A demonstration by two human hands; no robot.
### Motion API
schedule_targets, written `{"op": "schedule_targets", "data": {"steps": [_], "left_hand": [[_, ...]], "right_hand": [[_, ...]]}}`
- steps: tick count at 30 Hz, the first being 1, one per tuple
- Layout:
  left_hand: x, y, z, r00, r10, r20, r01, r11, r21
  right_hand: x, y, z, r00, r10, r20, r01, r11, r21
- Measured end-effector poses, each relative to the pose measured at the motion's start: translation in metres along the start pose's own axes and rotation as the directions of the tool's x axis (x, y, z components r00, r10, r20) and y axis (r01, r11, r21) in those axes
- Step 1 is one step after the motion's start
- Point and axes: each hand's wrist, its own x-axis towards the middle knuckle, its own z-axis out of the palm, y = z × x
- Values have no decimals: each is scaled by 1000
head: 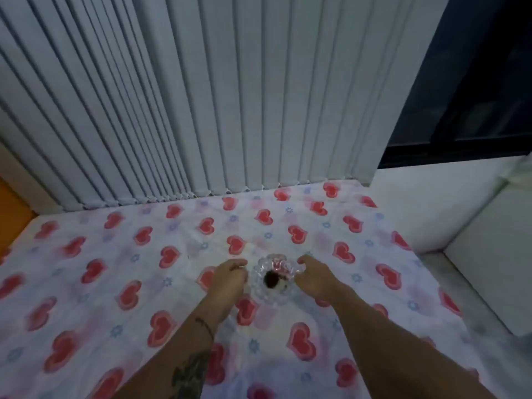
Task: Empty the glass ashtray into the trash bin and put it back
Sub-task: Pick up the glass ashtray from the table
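Note:
A clear cut-glass ashtray (273, 279) sits on a table covered by a white cloth with red hearts (129, 254). Dark ash and a pale scrap lie in its bowl. My left hand (230, 279) is just to the ashtray's left, fingers loosely curled, holding nothing. My right hand (312, 279) is just to its right, fingers apart and close to the rim. Neither hand clearly grips the glass. No trash bin is in view.
Grey vertical blinds (201, 96) hang behind the table's far edge. A dark window (475, 82) is at the upper right above a white ledge (446, 203). An orange surface (11, 208) shows at the far left.

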Motion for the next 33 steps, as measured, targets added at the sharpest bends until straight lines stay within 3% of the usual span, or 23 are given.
{"op": "schedule_targets", "data": {"steps": [4,9,14,18,26,30,33], "left_hand": [[18,-7,30,999,-11,-46,16,995,99],[27,-18,55,999,-54,4,54,996,77],[24,-25,69,977,196,-86,-156,927,340],[17,-33,66,966,240,-98,-172,874,454],[-18,-42,38,975,219,-45,-177,880,440],[-48,-55,3,968,251,-28,-221,898,381],[-76,-67,-30,953,303,-23,-276,894,353]], "right_hand": [[28,17,6,997,49,54,-56,989,138],[51,25,17,999,-20,48,13,990,139],[58,23,27,999,-29,23,29,1000,12],[49,26,31,996,-75,42,75,997,-5],[4,23,52,996,-74,48,67,988,141],[-42,14,75,969,-244,-31,245,948,204],[-82,4,101,961,-254,-112,271,945,185]]}}
